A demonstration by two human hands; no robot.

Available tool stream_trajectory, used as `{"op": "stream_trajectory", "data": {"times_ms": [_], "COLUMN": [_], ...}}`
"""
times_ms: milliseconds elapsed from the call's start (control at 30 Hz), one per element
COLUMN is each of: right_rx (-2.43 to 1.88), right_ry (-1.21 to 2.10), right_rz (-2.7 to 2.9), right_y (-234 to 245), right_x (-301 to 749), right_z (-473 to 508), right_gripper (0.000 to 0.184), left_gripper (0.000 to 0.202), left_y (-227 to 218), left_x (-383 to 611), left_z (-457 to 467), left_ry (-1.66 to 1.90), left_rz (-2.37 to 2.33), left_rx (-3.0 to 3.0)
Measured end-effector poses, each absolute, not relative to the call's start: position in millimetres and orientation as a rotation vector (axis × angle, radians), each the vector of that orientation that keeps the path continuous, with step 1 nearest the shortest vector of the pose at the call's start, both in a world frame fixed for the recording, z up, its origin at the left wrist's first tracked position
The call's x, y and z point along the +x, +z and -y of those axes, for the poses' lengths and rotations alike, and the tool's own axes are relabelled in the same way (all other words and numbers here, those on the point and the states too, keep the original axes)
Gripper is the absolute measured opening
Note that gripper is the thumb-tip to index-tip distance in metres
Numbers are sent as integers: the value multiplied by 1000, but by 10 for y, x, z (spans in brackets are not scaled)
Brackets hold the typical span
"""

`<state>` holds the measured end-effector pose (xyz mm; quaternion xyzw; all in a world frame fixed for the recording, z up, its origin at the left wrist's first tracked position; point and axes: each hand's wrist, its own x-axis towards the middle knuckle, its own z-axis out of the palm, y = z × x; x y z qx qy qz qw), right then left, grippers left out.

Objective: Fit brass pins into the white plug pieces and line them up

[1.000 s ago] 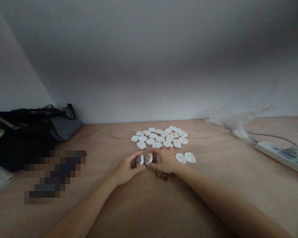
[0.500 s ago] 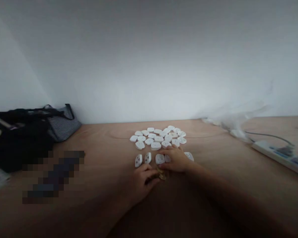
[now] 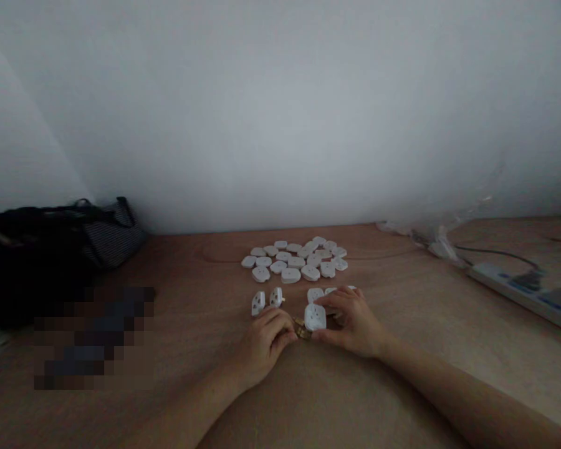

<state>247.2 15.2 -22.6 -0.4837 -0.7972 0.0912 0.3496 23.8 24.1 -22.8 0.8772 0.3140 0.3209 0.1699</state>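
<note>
Both my hands work close together at the table's front, just below a loose group of several white plastic socket-like pieces (image 3: 290, 259). My right hand (image 3: 353, 324) pinches one white square piece (image 3: 315, 317) between thumb and fingers. My left hand (image 3: 264, 346) is curled, its fingertips against a small brass part (image 3: 302, 330) that is partly hidden. Two white pieces (image 3: 258, 304) (image 3: 275, 297) stand tilted on edge just above my left hand. Other white pieces (image 3: 315, 294) lie partly behind my right fingers.
A black bag with a striped pouch (image 3: 112, 240) sits at the left, with a pixelated patch (image 3: 93, 337) on the table before it. At the right lie a white power strip (image 3: 509, 288) and clear plastic wrap (image 3: 442, 240). The plywood table (image 3: 191, 280) meets a white wall.
My right hand has drawn a white piece toward me and to the right. My left hand has moved slightly forward, and the view has shifted slightly left.
</note>
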Motion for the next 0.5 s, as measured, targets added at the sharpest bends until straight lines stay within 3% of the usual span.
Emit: {"op": "stream_trajectory", "data": {"times_ms": [500], "right_rx": [-1172], "right_ry": [216], "right_rz": [2223], "right_y": [-272], "right_x": [2376], "right_z": [-52], "right_gripper": [47], "left_gripper": [14], "left_y": [-205], "left_x": [232], "left_z": [-248], "left_ry": [946], "left_rz": [-946], "left_rx": [2303]}}
